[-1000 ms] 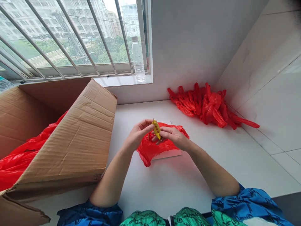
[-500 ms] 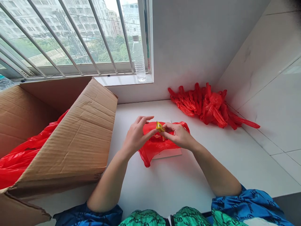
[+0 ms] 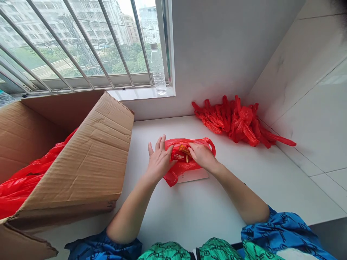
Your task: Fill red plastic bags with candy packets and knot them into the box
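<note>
Head view, nearest first: reaching out from blue patterned sleeves (image 3: 284, 231) over the white desk (image 3: 189, 209). Pressing the left hand (image 3: 159, 159) flat on the near-left side of a red plastic bag (image 3: 177, 169), fingers spread and gripping nothing, probably for pinning the thin film against sliding. Pinching a small yellow packet (image 3: 184, 148) in the curled fingertips of the right hand (image 3: 202, 156), right at the bag's upper opening, seemingly half under the red film. Keeping the bag lying on a white card (image 3: 193, 176), perhaps as a flat base. Showing gold print on the bag and a red label on the packet, both too small for reading. Leaning open at the left, a cardboard box (image 3: 89, 162) with more red plastic (image 3: 24, 184) spilling inside, close for easy reaching. Heaping up farther back in the right corner, a pile of red bags (image 3: 235, 121), well apart from the hands. Standing upright on the sill beyond, a clear water bottle (image 3: 158, 70) with no readable label, beside the window bars (image 3: 81, 47).
</note>
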{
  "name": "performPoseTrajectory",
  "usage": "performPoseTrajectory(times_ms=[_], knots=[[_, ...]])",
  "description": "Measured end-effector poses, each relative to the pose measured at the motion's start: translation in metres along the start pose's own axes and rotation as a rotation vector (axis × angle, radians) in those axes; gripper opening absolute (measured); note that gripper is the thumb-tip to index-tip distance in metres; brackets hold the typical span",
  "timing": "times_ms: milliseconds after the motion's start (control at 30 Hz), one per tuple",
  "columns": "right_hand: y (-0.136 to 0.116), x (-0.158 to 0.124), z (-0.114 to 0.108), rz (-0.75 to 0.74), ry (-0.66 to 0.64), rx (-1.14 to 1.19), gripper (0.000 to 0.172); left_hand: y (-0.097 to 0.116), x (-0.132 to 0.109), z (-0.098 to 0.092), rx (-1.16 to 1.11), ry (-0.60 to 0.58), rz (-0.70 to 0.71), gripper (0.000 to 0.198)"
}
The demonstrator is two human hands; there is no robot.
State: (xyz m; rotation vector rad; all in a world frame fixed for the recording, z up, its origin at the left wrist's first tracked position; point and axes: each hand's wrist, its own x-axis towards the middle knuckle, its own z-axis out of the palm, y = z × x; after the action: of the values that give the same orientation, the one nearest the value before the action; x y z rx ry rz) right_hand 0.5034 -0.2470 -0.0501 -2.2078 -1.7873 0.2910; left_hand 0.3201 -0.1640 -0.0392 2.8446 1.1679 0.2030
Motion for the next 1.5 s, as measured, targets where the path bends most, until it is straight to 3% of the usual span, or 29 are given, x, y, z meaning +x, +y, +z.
performPoseTrajectory(times_ms=[100, 167, 300, 667, 800, 933, 1033, 1100, 1167, 1233, 1333, 1400, 1500], knots=[[0.002, 0.002, 0.002, -0.008, -0.014, -0.004, 0.033, -0.002, 0.003, 0.008, 0.020, -0.038, 0.011, 0.062], [0.004, 0.001, 0.001, -0.011, -0.046, -0.016, 0.031, -0.004, 0.004, 0.012, 0.029, -0.054, 0.032, 0.055], [0.007, -0.003, -0.001, -0.012, -0.106, -0.058, 0.011, -0.008, 0.005, 0.022, 0.030, -0.060, 0.055, 0.033], [0.000, 0.002, 0.002, 0.093, -0.038, -0.092, 0.021, -0.006, 0.007, 0.022, -0.037, 0.021, 0.107, 0.041], [-0.007, -0.014, -0.021, -0.036, 0.008, 0.095, 0.024, -0.003, 0.005, 0.008, -0.046, 0.146, 0.108, 0.037], [-0.010, -0.050, -0.064, -0.237, 0.103, 0.378, 0.025, 0.002, -0.011, -0.034, -0.114, 0.227, 0.119, 0.031], [-0.004, -0.069, -0.091, -0.160, 0.334, 0.334, 0.022, 0.008, -0.033, -0.065, -0.191, 0.164, 0.128, 0.027], [0.003, -0.072, -0.099, -0.065, 0.452, 0.204, 0.023, 0.014, -0.048, -0.075, -0.218, 0.035, 0.150, 0.027], [0.010, -0.071, -0.100, 0.007, 0.435, 0.078, 0.031, 0.020, -0.061, -0.074, -0.197, -0.138, 0.177, 0.028], [0.015, -0.068, -0.098, 0.052, 0.336, -0.013, 0.033, 0.025, -0.071, -0.066, -0.135, -0.302, 0.168, 0.029], [0.018, -0.064, -0.099, 0.081, 0.214, -0.045, 0.020, 0.025, -0.080, -0.050, -0.022, -0.427, 0.134, 0.018], [0.020, -0.061, -0.103, 0.049, 0.199, 0.030, 0.019, 0.018, -0.083, -0.048, 0.009, -0.388, 0.158, 0.014], [0.025, -0.053, -0.112, -0.026, 0.277, 0.239, 0.017, 0.005, -0.081, -0.063, 0.006, -0.137, 0.129, 0.006]])
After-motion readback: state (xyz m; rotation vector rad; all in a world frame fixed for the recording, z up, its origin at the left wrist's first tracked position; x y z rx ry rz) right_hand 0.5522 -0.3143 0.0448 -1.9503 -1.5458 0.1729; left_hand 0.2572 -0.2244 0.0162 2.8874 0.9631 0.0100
